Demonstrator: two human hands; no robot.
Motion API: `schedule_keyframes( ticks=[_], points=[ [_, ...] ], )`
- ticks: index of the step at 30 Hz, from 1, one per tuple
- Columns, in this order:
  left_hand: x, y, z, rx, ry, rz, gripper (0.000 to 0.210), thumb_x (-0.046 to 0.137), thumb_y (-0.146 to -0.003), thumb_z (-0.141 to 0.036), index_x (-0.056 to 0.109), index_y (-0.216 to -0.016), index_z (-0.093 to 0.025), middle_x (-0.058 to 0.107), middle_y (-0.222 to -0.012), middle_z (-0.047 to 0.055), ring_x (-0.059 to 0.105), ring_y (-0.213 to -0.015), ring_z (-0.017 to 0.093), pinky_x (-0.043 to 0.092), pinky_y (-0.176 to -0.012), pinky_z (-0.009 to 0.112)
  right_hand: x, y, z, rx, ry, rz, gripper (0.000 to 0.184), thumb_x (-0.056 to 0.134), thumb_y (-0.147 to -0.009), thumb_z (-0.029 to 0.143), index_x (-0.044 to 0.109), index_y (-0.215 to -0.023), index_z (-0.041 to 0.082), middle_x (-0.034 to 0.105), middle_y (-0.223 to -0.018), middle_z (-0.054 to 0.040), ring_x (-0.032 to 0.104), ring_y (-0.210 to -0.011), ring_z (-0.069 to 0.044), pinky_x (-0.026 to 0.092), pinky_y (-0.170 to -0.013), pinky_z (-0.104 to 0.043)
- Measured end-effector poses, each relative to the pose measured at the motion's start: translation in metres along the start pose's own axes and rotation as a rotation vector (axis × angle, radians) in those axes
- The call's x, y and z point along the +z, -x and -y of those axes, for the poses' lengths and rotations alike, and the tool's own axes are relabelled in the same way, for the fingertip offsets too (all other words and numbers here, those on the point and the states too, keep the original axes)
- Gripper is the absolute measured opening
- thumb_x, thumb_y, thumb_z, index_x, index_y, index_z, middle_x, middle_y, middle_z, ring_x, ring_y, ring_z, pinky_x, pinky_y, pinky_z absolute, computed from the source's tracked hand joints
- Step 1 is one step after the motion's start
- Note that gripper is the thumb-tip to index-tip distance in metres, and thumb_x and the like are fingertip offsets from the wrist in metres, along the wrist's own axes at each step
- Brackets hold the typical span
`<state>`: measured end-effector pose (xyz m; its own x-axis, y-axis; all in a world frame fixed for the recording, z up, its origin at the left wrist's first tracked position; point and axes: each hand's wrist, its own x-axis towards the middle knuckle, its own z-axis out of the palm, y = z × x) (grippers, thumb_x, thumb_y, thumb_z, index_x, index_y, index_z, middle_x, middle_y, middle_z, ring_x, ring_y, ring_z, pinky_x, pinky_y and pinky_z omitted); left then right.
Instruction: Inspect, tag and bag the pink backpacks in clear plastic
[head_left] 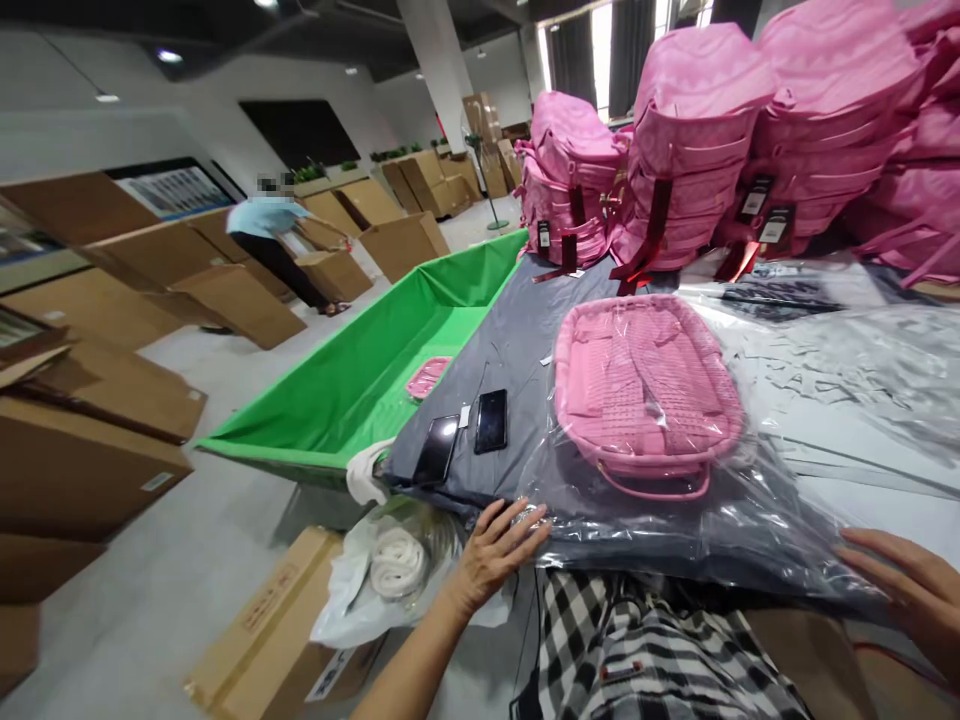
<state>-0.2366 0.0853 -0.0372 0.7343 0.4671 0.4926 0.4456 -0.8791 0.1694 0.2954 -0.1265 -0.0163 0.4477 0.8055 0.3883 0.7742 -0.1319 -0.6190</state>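
Left hand (499, 550): fingers spread, touching the clear bag (637, 545) at its near left corner. Right hand (911, 580): fingers extended at the bag's near right edge. Cannot tell whether either pinches the film. Pink pack (652, 385) inside bag, lying flat, straps up, on dark cloth (517, 345). Two phones (492, 420) to its left. Upright packs (697, 150) behind. Green bin (300, 410) alongside, left.

Pale walls (75, 150), dark board (304, 132) mounted on one. Grey floor (232, 500), smooth. Light pillar (433, 55) at back, standing fan (490, 195) near it. Bright windows (601, 60) between dark curtains (631, 60). Ceiling lamp (169, 56) lit, upper left.
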Motion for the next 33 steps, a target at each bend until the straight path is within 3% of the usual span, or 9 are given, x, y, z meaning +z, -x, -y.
schedule_keyframes(
  ticks=[2, 4, 8, 12, 16, 20, 24, 27, 33],
  points=[
    [-0.004, -0.006, 0.000, 0.002, 0.118, -0.014, 0.036, 0.047, -0.102, -0.018, 0.066, -0.130, -0.032, 0.075, -0.120, 0.002, 0.066, -0.120, 0.016, 0.041, -0.113, 0.036, -0.003, -0.002, 0.006, 0.073, -0.155, 0.107, 0.065, 0.056, -0.071, 0.088, 0.082, -0.073, 0.028, 0.076, -0.090, -0.0188, 0.074, -0.082, -0.030, 0.059, -0.082, -0.046],
    [-0.006, -0.015, -0.002, -0.158, 0.298, -0.070, 0.033, 0.044, -0.104, -0.027, 0.071, -0.123, -0.026, 0.078, -0.111, 0.005, 0.070, -0.107, 0.017, 0.047, -0.107, 0.037, -0.001, -0.006, 0.015, 0.193, -0.259, 0.091, 0.062, 0.060, -0.071, 0.085, 0.082, -0.075, 0.027, 0.077, -0.092, -0.0180, 0.073, -0.088, -0.033, 0.057, -0.088, -0.048],
    [-0.001, -0.031, -0.009, -0.496, 0.601, -0.274, 0.041, 0.051, -0.099, -0.049, 0.080, -0.099, -0.019, 0.079, -0.099, 0.011, 0.072, -0.102, 0.024, 0.056, -0.094, 0.038, 0.024, -0.021, 0.045, 0.310, -0.358, -0.222, 0.055, 0.064, -0.072, 0.079, 0.077, -0.074, 0.026, 0.076, -0.093, -0.0119, 0.071, -0.094, -0.034, 0.057, -0.086, -0.045],
    [0.020, -0.054, -0.010, -0.837, 0.806, -0.416, 0.057, 0.053, -0.089, -0.070, 0.076, -0.084, -0.017, 0.076, -0.069, 0.007, 0.071, -0.064, 0.021, 0.059, -0.066, 0.032, 0.061, -0.050, 0.072, 0.376, -0.528, -0.560, 0.053, 0.063, -0.078, 0.074, 0.064, -0.074, 0.021, 0.058, -0.059, -0.0010, 0.055, -0.054, -0.018, 0.045, -0.052, -0.031],
    [0.034, -0.078, 0.003, -1.007, 0.881, -0.356, 0.075, 0.051, -0.073, -0.089, 0.069, -0.073, -0.016, 0.063, -0.049, 0.002, 0.058, -0.041, 0.019, 0.048, -0.043, 0.030, 0.074, -0.070, 0.078, 0.422, -0.469, -0.488, 0.061, 0.057, -0.077, 0.080, 0.062, -0.078, 0.020, 0.043, -0.048, 0.0047, 0.042, -0.046, -0.014, 0.036, -0.047, -0.030],
    [0.016, -0.099, -0.002, -0.834, 0.484, -0.382, 0.074, 0.053, -0.080, -0.083, 0.073, -0.098, -0.015, 0.076, -0.081, 0.010, 0.071, -0.073, 0.027, 0.056, -0.073, 0.041, 0.069, -0.069, 0.075, 0.386, -0.446, -0.431, 0.061, 0.053, -0.080, 0.080, 0.062, -0.086, 0.020, 0.046, -0.051, 0.0040, 0.043, -0.047, -0.015, 0.037, -0.048, -0.031],
    [-0.002, -0.133, -0.049, -0.344, 0.007, -0.310, 0.058, 0.066, -0.086, -0.063, 0.066, -0.120, -0.017, 0.073, -0.113, 0.014, 0.061, -0.116, 0.032, 0.033, -0.112, 0.052, 0.063, -0.065, 0.083, 0.383, -0.472, -0.428, 0.059, 0.053, -0.082, 0.080, 0.059, -0.085, 0.021, 0.045, -0.052, 0.0038, 0.043, -0.047, -0.015, 0.036, -0.048, -0.032],
    [0.007, -0.163, -0.088, -0.124, -0.065, -0.132, 0.056, 0.074, -0.081, -0.061, 0.064, -0.115, -0.017, 0.072, -0.106, 0.010, 0.061, -0.110, 0.029, 0.031, -0.110, 0.050, 0.062, -0.067, 0.087, 0.356, -0.441, -0.441, 0.062, 0.049, -0.082, 0.083, 0.058, -0.085, 0.022, 0.045, -0.051, 0.0040, 0.044, -0.047, -0.015, 0.037, -0.049, -0.032],
    [0.035, -0.174, -0.108, -0.178, -0.149, -0.048, 0.030, 0.078, -0.084, -0.042, 0.063, -0.092, -0.018, 0.067, -0.089, 0.003, 0.058, -0.093, 0.025, 0.036, -0.094, 0.045, 0.065, -0.068, 0.078, 0.332, -0.409, -0.444, 0.070, 0.044, -0.078, 0.089, 0.060, -0.084, 0.022, 0.047, -0.048, 0.0042, 0.044, -0.044, -0.015, 0.037, -0.049, -0.030]
  ],
)
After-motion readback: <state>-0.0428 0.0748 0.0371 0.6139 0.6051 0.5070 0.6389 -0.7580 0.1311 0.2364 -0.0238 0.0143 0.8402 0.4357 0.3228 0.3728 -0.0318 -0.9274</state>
